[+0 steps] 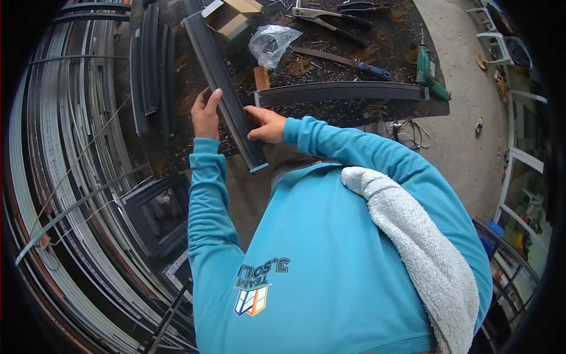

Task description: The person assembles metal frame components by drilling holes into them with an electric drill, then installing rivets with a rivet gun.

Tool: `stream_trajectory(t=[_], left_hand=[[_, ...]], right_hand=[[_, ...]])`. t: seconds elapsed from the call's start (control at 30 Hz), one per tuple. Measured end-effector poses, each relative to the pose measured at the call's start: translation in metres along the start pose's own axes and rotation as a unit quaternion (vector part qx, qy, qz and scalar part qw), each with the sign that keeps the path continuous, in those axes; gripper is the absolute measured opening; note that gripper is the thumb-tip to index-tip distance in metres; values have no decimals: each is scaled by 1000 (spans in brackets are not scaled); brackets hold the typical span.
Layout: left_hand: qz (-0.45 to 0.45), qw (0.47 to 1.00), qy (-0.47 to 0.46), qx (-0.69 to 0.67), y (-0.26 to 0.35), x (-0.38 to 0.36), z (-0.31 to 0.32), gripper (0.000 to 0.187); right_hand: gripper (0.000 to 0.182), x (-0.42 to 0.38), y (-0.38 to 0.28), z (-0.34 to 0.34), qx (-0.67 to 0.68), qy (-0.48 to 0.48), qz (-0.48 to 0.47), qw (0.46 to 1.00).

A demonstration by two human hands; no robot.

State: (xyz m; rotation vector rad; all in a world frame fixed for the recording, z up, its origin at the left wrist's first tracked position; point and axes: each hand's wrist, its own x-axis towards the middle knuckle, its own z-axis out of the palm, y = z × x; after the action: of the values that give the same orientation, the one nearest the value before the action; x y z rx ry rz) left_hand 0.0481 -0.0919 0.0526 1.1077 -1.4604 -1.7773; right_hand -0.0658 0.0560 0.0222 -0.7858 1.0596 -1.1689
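Note:
A long dark grey metal profile [221,82] slants across the near edge of the work table, its lower end close to my body. My left hand [206,116] is closed on its left side, thumb lying on the upper face. From the right, my right hand [267,124] grips the same profile nearer its lower end, some fingers hidden behind it. Just right of my hands, a second dark profile [348,92] lies across the table. Its left end is beside a small reddish-brown block [261,78].
The dark table [395,35] bears a clear plastic bag [273,46], an open cardboard box [231,20], a blue-handled file [345,62], a hand riveter [330,23], pliers [364,7] and a green drill [430,74]. Several profiles [152,65] lie left; long bars [65,147] fill a rack.

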Motion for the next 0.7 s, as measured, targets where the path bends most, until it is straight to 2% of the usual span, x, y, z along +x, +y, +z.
stream_trajectory(t=[0.17, 0.2, 0.23, 0.27, 0.3, 0.33, 0.37, 0.4, 0.43, 0.47, 0.5, 0.53, 0.57, 0.6, 0.63, 0.67, 0.7], left_hand=[[-33, 997, 21, 66, -30, 37, -83, 35], [18, 986, 50, 160, -37, 47, -98, 34], [97, 958, 76, 260, -36, 58, -113, 35], [92, 915, 154, 360, -37, 75, -131, 43], [177, 806, 227, 517, -42, 88, -150, 53], [192, 728, 219, 621, -42, 99, -168, 61], [220, 683, 194, 669, -54, 113, -190, 69], [141, 697, 151, 686, -53, 118, -195, 75], [171, 732, 75, 656, -79, 142, -228, 79], [72, 744, 25, 664, -65, 142, -221, 79], [109, 733, 37, 670, -77, 153, -233, 75], [83, 725, 49, 682, -82, 164, -240, 70], [41, 720, 52, 691, -79, 168, -240, 65], [48, 729, 55, 681, -88, 179, -253, 63], [80, 729, 56, 678, -96, 186, -268, 63], [100, 750, 52, 651, -109, 198, -292, 64], [71, 805, 68, 586, -100, 190, -294, 63]], right_hand=[[67, 69, 28, 39, -53, 51, 40, 997], [69, 94, 51, 46, -44, 78, 64, 994], [72, 105, 47, 52, -28, 84, 98, 991], [70, 114, 42, 58, 14, 107, 124, 986], [83, 127, 38, 57, -43, 68, 162, 984], [84, 135, 41, 61, -111, 93, 153, 978], [83, 144, 45, 62, -128, 106, 147, 975], [76, 162, 65, 63, -182, 140, 127, 965], [70, 163, 61, 63, -199, 154, 129, 959], [67, 160, 51, 61, -220, 150, 156, 951], [69, 153, 37, 58, -248, 119, 163, 947], [70, 140, 24, 57, -327, 129, 139, 926], [66, 123, 13, 43, -357, 126, 55, 924], [62, 99, 1, 27, -384, 118, -29, 915], [55, 69, -23, 5, -327, 117, -76, 935], [48, 35, -44, -26, -269, 111, -126, 948], [35, 4, -54, -59, -294, 183, -134, 929]])
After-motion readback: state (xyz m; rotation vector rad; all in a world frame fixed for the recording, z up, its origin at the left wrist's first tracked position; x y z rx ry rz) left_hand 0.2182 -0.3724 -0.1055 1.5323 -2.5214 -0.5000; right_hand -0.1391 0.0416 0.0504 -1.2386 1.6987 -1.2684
